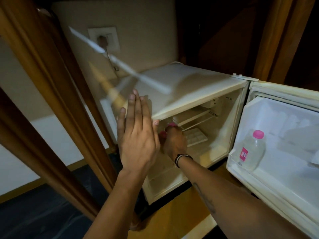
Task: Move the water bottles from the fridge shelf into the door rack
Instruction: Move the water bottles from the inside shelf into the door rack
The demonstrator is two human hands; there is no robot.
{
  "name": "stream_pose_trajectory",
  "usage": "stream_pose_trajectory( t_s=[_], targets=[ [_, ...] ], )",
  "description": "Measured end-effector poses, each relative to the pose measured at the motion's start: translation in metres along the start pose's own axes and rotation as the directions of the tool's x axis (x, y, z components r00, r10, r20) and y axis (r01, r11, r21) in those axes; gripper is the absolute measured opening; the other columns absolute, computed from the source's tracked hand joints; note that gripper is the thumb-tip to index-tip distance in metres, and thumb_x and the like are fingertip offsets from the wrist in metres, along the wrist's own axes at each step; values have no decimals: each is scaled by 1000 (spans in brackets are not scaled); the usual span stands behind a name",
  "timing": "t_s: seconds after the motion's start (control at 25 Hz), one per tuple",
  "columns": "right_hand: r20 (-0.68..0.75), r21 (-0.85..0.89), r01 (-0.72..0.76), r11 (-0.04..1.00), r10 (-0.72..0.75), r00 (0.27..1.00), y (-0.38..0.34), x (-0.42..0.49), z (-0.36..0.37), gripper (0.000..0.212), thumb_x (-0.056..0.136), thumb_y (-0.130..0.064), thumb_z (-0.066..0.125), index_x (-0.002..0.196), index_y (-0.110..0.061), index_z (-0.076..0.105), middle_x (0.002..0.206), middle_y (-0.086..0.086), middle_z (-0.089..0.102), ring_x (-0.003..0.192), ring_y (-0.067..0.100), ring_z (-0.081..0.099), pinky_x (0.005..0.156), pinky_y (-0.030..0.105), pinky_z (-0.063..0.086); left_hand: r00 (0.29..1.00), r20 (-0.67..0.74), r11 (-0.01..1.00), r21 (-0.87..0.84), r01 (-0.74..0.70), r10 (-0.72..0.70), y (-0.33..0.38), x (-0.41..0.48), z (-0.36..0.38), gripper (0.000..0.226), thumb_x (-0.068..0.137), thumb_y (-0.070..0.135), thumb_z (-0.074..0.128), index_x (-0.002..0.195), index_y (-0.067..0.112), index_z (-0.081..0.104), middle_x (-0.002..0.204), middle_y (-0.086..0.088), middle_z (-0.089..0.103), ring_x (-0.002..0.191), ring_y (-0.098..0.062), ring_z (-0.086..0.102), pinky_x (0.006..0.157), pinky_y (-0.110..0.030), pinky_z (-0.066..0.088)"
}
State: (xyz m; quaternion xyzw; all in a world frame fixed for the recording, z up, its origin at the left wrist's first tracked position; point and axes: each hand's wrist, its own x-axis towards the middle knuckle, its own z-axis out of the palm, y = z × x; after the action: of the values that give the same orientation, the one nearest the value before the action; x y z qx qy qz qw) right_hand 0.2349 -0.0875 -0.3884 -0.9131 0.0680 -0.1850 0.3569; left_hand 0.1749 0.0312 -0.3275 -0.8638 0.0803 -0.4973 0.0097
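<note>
Left hand [138,135] up close, flat, fingers straight and pressed together, against the fridge's [198,87] smooth cream top edge. Right hand [175,143] reaches inside, fingers curled around a pink-capped bottle [163,134], mostly hidden. Another clear plastic bottle [251,152] stands in the door rack [241,171].

A plug [103,41] sits in the wall socket [103,38] behind a wooden frame [57,87].

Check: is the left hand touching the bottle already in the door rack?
Apart. Head view: left hand is raised flat by the fridge's front edge; the bottle stands alone in the door rack.
</note>
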Motion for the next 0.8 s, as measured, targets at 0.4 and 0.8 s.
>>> stream_pose_trajectory(
  t_s=[0.4, 0.8],
  targets=[
    [17, 68, -8, 998, 7, 1000, 37, -15, -43, 9, 93, -27, 69, 101, -23, 72, 97, 5, 76, 93, 30, 73, 73, 41, 60, 998, 63, 999, -33, 17, -15, 0, 1, -4, 70, 117, 39, 29, 174, 1, 17, 185, -18, 7, 173, -28, 5, 139, -45, -4],
    [137, -378, 137, 916, -90, 986, 43, -56, -266, 11, 87, -18, 79, 98, -18, 79, 97, 0, 73, 92, 24, 69, 76, 35, 54, 980, 168, 989, -79, 124, -109, 10, 10, -20, 73, 117, 45, 20, 171, -3, 20, 183, -24, 9, 173, -31, -3, 134, -50, -16]
  ],
)
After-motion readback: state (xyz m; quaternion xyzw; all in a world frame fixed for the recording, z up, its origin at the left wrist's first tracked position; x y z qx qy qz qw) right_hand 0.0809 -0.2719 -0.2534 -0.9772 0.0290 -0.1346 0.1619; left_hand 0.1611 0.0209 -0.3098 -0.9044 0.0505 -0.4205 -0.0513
